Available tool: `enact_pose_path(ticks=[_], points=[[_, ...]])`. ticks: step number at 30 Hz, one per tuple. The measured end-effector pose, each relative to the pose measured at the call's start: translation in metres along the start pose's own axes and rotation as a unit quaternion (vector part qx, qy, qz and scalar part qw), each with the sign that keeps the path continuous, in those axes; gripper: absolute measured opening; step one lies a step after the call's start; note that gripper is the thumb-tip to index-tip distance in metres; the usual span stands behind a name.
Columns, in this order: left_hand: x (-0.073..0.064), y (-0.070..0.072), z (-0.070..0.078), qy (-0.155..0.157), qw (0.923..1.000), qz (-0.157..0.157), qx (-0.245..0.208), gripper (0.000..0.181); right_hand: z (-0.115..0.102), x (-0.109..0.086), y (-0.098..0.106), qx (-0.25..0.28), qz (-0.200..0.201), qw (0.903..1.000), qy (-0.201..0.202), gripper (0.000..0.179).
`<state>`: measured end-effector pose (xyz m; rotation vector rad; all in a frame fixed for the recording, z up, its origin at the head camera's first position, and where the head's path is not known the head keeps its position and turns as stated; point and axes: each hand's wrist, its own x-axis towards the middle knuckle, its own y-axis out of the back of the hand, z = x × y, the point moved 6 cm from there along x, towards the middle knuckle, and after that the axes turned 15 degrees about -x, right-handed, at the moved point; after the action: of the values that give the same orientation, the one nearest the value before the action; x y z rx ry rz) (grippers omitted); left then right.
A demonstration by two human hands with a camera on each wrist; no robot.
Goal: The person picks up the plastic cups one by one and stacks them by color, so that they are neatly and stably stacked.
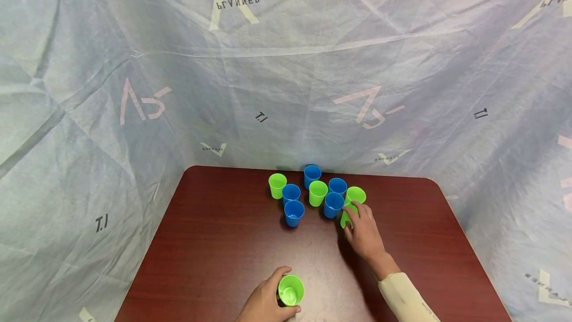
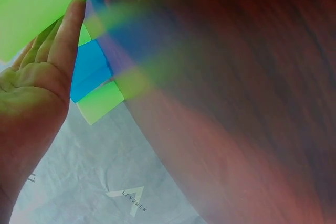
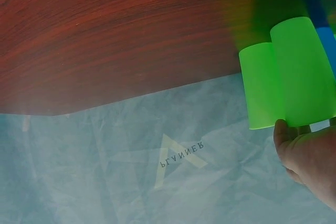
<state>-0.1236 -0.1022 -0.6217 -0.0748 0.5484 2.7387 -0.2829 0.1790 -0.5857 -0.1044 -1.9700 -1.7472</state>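
My left hand [image 1: 263,299] holds a green cup [image 1: 290,290] near the front of the table, thumb and fingers around its sides. That cup [image 2: 42,11] fills the upper left corner of the left wrist view. Farther back on the right, my right hand [image 1: 365,235] grips another green cup [image 1: 345,219] near its rim and partly hides it. In the right wrist view, fingers [image 3: 282,129] lie at the rim of this cup [image 3: 304,72]. Right behind it stands one more green cup [image 1: 356,194]. A blue cup [image 1: 333,205] is just left of my right fingers.
Upright blue and green cups stand toward the back, among them a blue cup [image 1: 293,213], a green cup [image 1: 318,193] and a green cup [image 1: 277,186] at the left. The dark red wooden table [image 1: 214,242] is bordered by hanging grey printed sheeting [image 1: 286,98].
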Motion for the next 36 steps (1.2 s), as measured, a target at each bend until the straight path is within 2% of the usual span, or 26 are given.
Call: enact_pose_path(ticks=[3,9,19,22,28,33,36], points=[[0.0,0.0,-0.001,0.002,1.0,0.003,-0.009,0.08,0.0,-0.001,0.0,0.002,0.008,1.0,0.002,0.049],[0.001,-0.002,-0.004,0.03,0.9988,-0.003,-0.038,0.063,-0.001,-0.005,0.002,0.006,0.017,0.9998,0.0,0.047],[0.001,-0.002,-0.005,0.049,0.9975,-0.01,-0.05,0.063,-0.001,-0.008,0.005,0.01,-0.004,0.9997,-0.021,0.044],[0.002,-0.002,-0.006,0.046,0.9973,-0.012,-0.056,0.062,-0.001,-0.009,0.009,0.021,-0.006,0.9992,-0.033,0.041],[0.002,-0.002,-0.006,0.029,0.9983,-0.005,-0.05,0.061,-0.004,-0.011,0.018,0.038,0.021,0.9983,-0.038,0.03],[0.002,-0.001,-0.005,0.015,0.9993,0.011,-0.033,0.062,-0.008,-0.012,0.024,0.046,0.046,0.9974,-0.03,0.016],[0.001,0.001,-0.003,0.009,0.9994,0.025,-0.023,0.063,-0.012,-0.013,0.028,0.05,0.057,0.9969,-0.023,0.015]])
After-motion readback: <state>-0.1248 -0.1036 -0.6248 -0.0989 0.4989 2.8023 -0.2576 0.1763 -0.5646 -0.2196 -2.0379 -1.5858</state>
